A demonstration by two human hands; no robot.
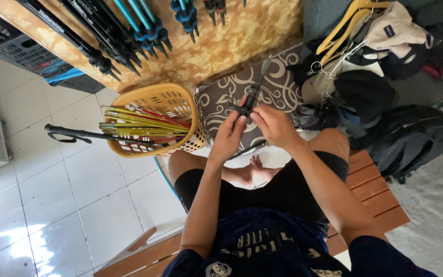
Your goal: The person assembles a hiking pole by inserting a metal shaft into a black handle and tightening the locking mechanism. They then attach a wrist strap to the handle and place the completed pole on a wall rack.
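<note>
Yellow basket (180, 100) beside both hands' pole part (252, 95)

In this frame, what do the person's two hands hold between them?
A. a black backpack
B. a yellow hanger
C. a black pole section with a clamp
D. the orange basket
C: the left hand and right hand both grip the black pole section, while the orange basket stands apart on the floor beside them.

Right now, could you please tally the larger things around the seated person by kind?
Yellow plastic basket: 1
Black backpack: 1
Dark plastic crate: 1
Yellow clothes hangers: 2
Black pole section held in both the left hand and right hand: 1
Total: 6
</note>
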